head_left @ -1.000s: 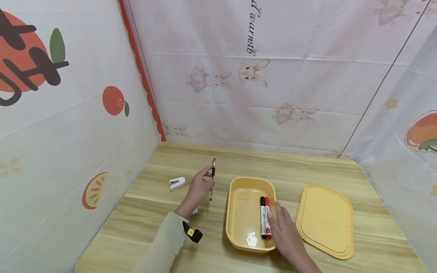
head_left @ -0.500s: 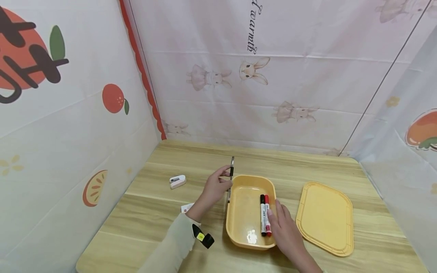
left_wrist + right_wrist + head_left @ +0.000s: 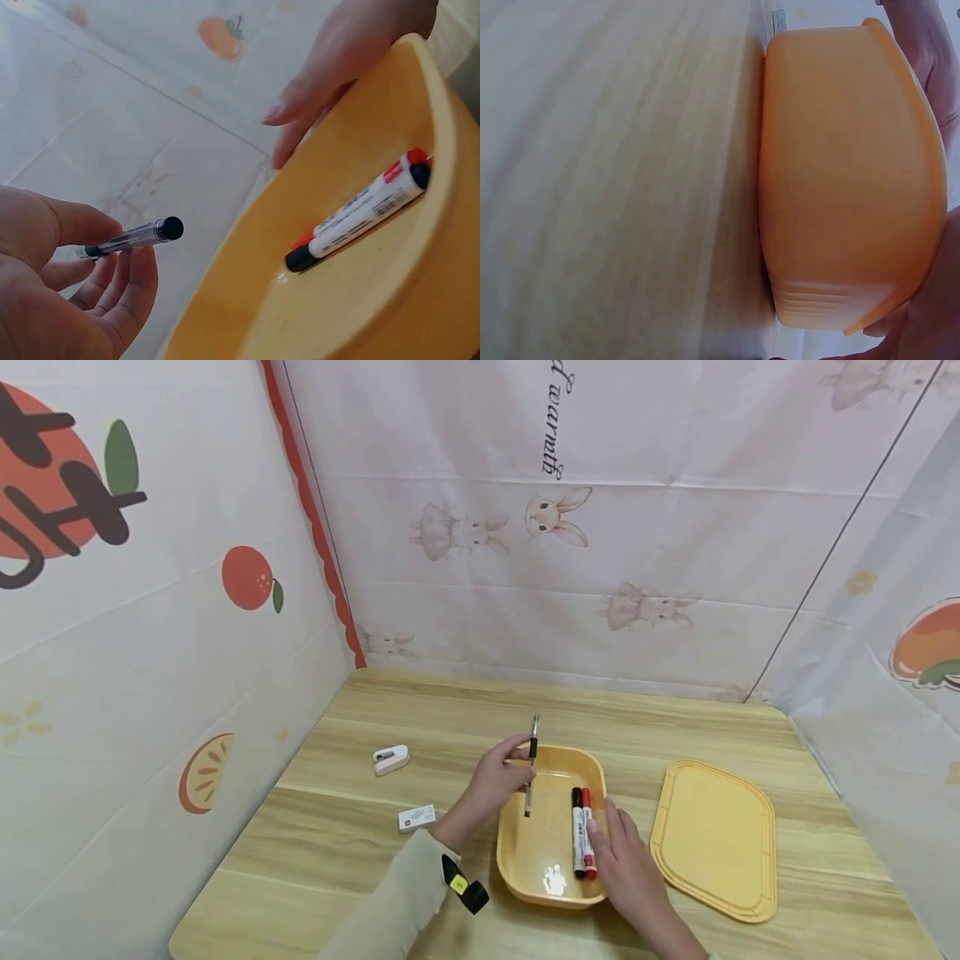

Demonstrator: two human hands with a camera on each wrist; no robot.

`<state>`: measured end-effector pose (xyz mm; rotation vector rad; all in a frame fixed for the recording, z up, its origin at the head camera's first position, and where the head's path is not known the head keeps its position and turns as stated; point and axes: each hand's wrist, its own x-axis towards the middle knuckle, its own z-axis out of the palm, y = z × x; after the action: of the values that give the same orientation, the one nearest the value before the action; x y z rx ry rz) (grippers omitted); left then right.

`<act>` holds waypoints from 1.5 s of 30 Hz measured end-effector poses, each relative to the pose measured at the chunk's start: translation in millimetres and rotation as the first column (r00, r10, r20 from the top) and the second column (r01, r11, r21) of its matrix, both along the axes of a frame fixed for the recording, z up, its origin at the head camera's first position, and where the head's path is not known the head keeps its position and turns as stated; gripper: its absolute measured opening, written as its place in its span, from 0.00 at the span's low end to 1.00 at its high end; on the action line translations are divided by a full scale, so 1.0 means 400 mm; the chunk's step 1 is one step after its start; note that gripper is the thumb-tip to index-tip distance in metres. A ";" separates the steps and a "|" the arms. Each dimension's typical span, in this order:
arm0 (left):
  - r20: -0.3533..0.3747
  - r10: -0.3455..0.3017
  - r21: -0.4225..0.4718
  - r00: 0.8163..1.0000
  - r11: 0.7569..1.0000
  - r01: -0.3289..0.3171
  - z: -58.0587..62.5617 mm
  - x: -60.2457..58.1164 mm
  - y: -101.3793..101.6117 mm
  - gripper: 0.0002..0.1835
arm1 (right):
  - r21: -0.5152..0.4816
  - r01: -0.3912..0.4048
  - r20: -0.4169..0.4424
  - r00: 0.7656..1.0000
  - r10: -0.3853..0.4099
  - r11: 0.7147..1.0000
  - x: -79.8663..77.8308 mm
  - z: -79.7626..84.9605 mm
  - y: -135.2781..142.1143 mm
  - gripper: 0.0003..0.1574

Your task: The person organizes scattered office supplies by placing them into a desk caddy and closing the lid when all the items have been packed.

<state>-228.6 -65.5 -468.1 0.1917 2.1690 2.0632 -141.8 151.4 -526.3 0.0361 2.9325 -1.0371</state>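
Observation:
My left hand (image 3: 497,777) pinches a clear pen (image 3: 533,748) with a black grip between thumb and fingers. It holds the pen upright over the left part of a yellow plastic box (image 3: 517,868). In the left wrist view the black end of the pen (image 3: 173,227) points toward the camera. My right hand (image 3: 633,872) holds the right rim of the box, thumb on the inner side and fingers along the outside. Inside lie a black marker (image 3: 577,835) and a red marker (image 3: 588,839), side by side near that hand.
A yellow lid (image 3: 716,843) lies flat to the right of the box. On the left are a small white-and-pink stapler-like item (image 3: 391,759) and a small white packet (image 3: 417,817). Printed curtains (image 3: 480,635) enclose the wooden table (image 3: 315,860).
My left hand has carried the pen rightward from the table to over the box. The white packet has come out from behind the left arm. The right hand stays at the rim.

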 end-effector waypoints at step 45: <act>0.101 -0.140 -0.476 0.985 0.862 0.171 -0.129 0.039 0.147 0.30 | 0.024 0.003 -0.031 1.000 -0.002 1.000 0.000 -0.004 0.000 0.48</act>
<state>-213.1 -6.6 -519.8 0.2296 2.4528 1.3640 -141.7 151.4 -528.0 0.0250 2.9735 -1.0116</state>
